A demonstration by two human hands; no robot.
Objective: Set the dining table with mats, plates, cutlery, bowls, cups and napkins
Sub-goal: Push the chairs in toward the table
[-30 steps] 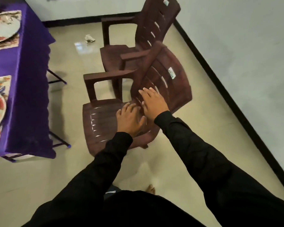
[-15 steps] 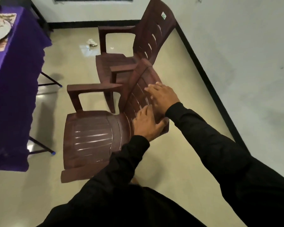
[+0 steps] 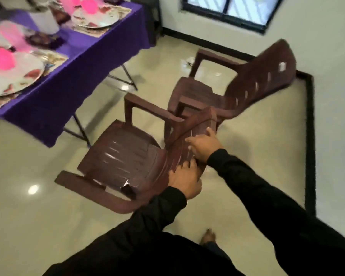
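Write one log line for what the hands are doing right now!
left hand: grips near chair backrest | right hand: holds same backrest | far chair: untouched | table: plates laid

A home dining room: purple-clothed table (image 3: 72, 44) laid with plates (image 3: 14, 74), plastic armchairs (image 3: 124, 156), tiled floor (image 3: 257, 156).
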